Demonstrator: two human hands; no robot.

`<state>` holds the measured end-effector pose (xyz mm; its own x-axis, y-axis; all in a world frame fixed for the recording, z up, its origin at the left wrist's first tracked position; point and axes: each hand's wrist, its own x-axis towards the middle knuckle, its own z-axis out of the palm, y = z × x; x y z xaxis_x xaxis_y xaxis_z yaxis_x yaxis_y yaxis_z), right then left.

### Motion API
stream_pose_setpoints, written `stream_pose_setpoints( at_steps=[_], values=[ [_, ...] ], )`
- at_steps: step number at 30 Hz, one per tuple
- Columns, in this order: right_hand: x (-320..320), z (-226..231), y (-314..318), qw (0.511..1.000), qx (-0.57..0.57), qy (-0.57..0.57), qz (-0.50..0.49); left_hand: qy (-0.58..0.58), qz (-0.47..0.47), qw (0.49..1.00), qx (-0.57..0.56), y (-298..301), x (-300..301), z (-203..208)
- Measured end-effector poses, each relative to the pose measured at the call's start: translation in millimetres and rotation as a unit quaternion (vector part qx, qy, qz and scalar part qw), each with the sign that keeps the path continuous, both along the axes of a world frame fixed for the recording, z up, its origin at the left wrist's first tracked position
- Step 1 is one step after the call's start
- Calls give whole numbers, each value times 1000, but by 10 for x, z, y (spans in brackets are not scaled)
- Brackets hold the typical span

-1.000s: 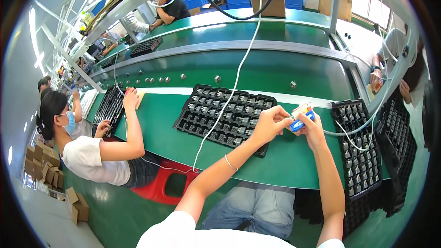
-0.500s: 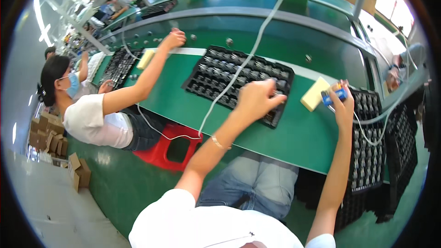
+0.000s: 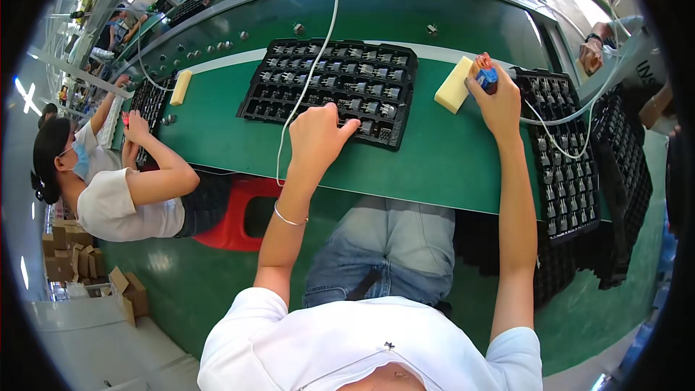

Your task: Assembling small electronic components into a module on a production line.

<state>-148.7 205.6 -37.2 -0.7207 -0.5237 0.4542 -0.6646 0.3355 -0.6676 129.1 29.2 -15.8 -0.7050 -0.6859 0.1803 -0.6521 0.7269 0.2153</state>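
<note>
Looking down from head cam: left hand (image 3: 316, 135) pinches a small part at the near edge of the black compartmented plastic tray (image 3: 335, 88) on the green desk (image 3: 434, 163), most pockets still filled. Right hand (image 3: 499, 101) has its grip closed on a small blue-and-red tool (image 3: 486, 76) beside the yellow sponge block (image 3: 454, 85); work looks early, w/ the second black tray (image 3: 568, 152) at right also loaded.

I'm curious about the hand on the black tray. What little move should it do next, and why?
Probably pinch one small part and lift it: the left hand rests at the near edge of the black tray with fingertips on the parts, while the right hand holds a small blue-and-red tool raised.
</note>
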Motion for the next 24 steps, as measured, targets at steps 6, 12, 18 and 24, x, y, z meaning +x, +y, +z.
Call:
stream_pose_setpoints(
  at_steps=[6, 12, 18, 24],
  values=[
    [-9, -16, -5, 999, -28, 19, 12, -11, 12, 1000, 14, -19, -11, -1],
    [-22, -100, -58, 997, -63, 32, 23, 123, 16, 987, 106, -2, -79, 197],
    [-34, -114, -52, 997, -64, 44, 13, 307, -131, 918, 213, -79, -591, 423],
    [-2, -106, -77, 998, -58, 35, 16, 454, -216, 725, 470, -131, -1299, 403]
  ],
)
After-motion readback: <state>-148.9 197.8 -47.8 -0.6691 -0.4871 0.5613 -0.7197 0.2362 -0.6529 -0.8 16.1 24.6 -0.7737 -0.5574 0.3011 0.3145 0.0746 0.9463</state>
